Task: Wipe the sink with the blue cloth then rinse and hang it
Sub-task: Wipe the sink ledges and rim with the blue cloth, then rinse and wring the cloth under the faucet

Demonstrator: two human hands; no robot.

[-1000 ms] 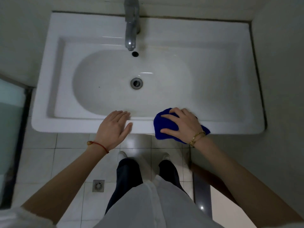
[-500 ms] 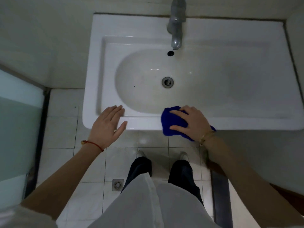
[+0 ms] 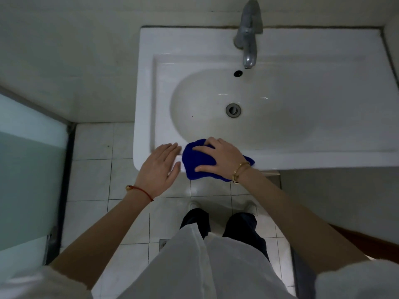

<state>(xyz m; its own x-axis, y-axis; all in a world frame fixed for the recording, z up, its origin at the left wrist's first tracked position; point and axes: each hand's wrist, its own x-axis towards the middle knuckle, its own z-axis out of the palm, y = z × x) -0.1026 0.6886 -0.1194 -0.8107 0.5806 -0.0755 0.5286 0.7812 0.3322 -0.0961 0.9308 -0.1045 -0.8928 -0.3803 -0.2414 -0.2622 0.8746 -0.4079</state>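
A white rectangular sink (image 3: 323, 156) with an oval basin fills the upper right of the head view. The blue cloth (image 3: 195, 164) is bunched on the sink's front rim, near its left corner. My right hand (image 3: 218, 157) presses down on the cloth, fingers spread over it and pointing left. Flat on the rim just left of the cloth lies my left hand (image 3: 159, 169), fingers together, holding nothing. A grey metal faucet (image 3: 248, 39) stands at the back above the overflow hole, with the drain (image 3: 233, 110) in the basin's middle. No water runs.
Grey walls close in at the left of the sink and at the far right. A frosted glass panel (image 3: 26, 180) with a dark frame stands at the left. Below the sink is white tiled floor (image 3: 97, 180) with a small floor drain (image 3: 163, 244) and my feet.
My right hand has slid the blue cloth leftward along the front rim until it nearly meets my left hand. The view has shifted, so the sink appears further right.
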